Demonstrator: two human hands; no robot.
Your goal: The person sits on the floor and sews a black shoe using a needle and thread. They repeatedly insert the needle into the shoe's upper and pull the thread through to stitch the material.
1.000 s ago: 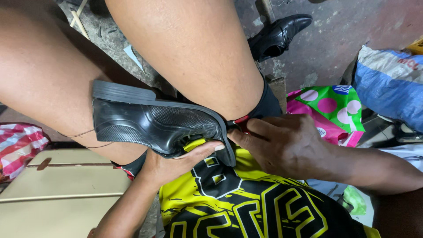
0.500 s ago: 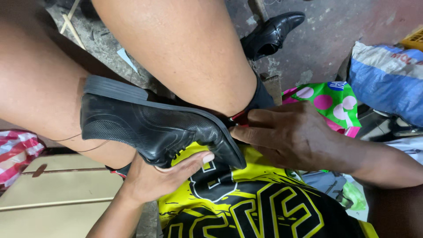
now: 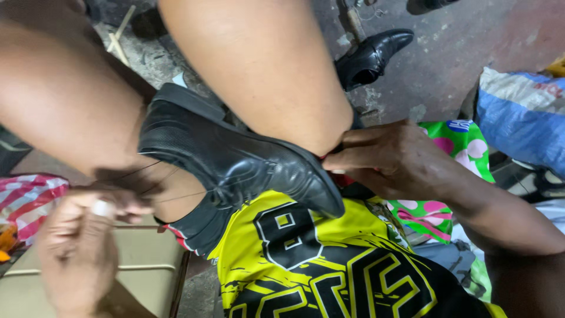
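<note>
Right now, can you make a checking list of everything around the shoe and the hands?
Surface: rough grey concrete floor, stained and gritty.
Job's things: black leather shoe wedged between the knees, sole turned up; thin threads run from it toward the left hand.
Clutter: second black shoe on the floor; striped bag; blue sack; green spotted cloth.
Grippers: left hand blurred, pulling thread; right hand pressed at the shoe's toe end.
Cables: nothing seen.
Surroundings: pale board below the left hand.

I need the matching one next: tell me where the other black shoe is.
In the head view, the second black shoe lies on the concrete floor at upper right, beyond the knee, apart from the shoe clamped between the legs.
</note>
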